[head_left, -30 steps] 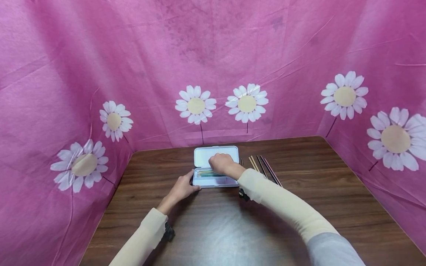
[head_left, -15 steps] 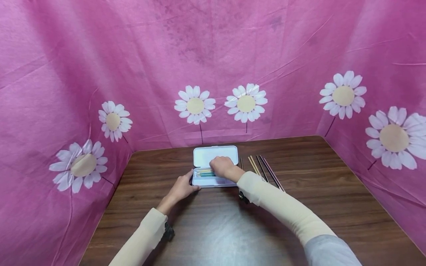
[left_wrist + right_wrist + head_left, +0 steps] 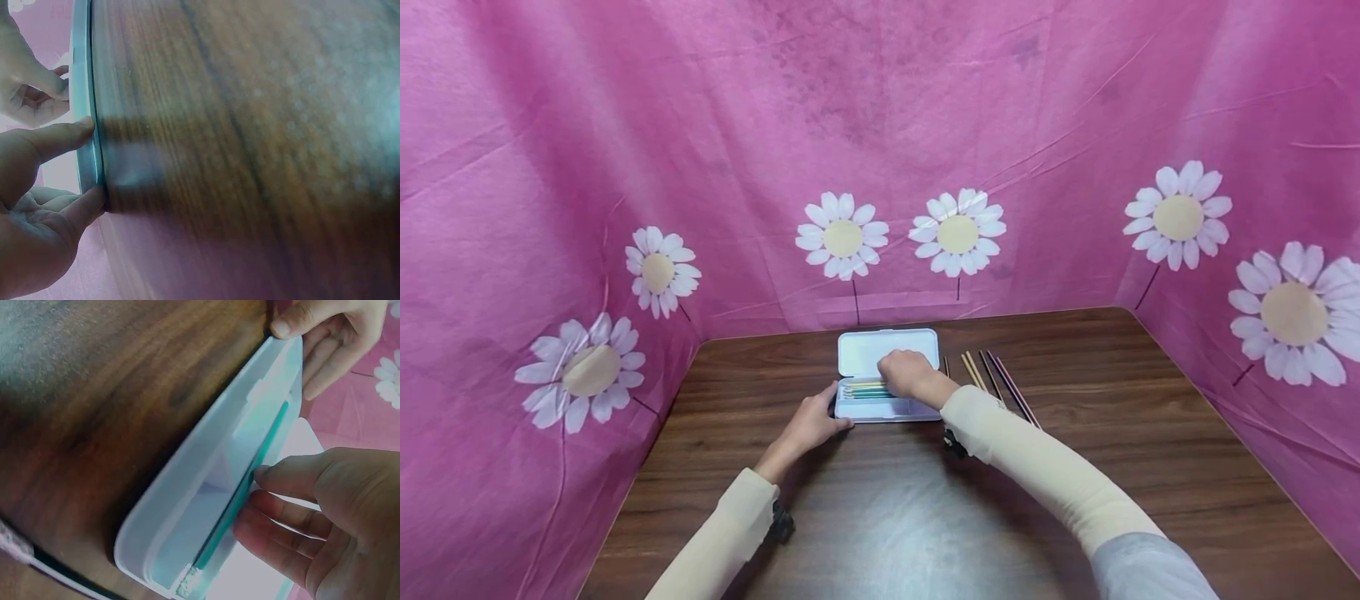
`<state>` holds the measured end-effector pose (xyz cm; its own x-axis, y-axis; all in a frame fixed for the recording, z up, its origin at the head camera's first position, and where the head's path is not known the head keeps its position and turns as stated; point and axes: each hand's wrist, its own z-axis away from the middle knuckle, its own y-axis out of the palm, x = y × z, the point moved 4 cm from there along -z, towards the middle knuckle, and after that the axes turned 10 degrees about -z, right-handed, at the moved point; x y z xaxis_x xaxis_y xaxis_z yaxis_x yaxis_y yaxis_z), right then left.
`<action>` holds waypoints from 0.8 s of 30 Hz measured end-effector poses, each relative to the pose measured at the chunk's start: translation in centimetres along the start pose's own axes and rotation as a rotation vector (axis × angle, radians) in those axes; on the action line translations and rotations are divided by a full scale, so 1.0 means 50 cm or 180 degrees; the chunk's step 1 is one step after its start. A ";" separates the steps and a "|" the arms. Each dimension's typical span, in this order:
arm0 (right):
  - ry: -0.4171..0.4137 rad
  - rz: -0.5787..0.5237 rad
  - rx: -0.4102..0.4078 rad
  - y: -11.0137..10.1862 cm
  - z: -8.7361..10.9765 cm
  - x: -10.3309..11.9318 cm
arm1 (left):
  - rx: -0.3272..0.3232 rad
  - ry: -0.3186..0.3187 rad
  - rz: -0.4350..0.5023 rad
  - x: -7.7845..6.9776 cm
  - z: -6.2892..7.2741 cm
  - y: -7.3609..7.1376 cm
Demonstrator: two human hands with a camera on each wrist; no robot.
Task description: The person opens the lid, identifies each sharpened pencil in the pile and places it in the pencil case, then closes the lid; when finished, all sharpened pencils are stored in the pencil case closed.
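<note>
A white pencil case (image 3: 880, 410) lies with its lid (image 3: 865, 354) raised at the back of the table. Several pencils (image 3: 867, 390), yellow and green among them, lie lengthwise in its rear compartment. My left hand (image 3: 810, 423) holds the case's left end, thumb (image 3: 65, 137) at the front corner and fingers round the side. Over the right half, my right hand (image 3: 908, 373) reaches in. In the right wrist view its thumb and fingertips pinch a green pencil (image 3: 272, 434) lying along the case. My right hand hides part of the pencils in the head view.
Right of the case, more pencils lie on the wooden table (image 3: 880, 517): two yellowish pencils (image 3: 973, 369), a black pencil (image 3: 991, 377) and purple pencils (image 3: 1013, 387). A pink cloth (image 3: 895, 108) with daisies hangs behind and at both sides.
My right hand has shifted slightly to the right over the case, showing more of the pencils inside. The left hand stays on the case's left end.
</note>
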<state>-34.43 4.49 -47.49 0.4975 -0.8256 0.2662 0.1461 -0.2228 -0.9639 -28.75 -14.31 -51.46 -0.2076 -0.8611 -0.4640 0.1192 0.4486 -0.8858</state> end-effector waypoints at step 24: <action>-0.0036 -0.0501 -0.0140 -0.146 -0.050 -0.079 | 0.0061 -0.0028 -0.0055 -0.001 0.001 0.002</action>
<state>-39.59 8.08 -41.50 0.4810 -0.7729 0.4140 0.1855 -0.3718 -0.9096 -28.70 -14.25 -51.53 -0.2011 -0.8708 -0.4486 0.1343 0.4291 -0.8932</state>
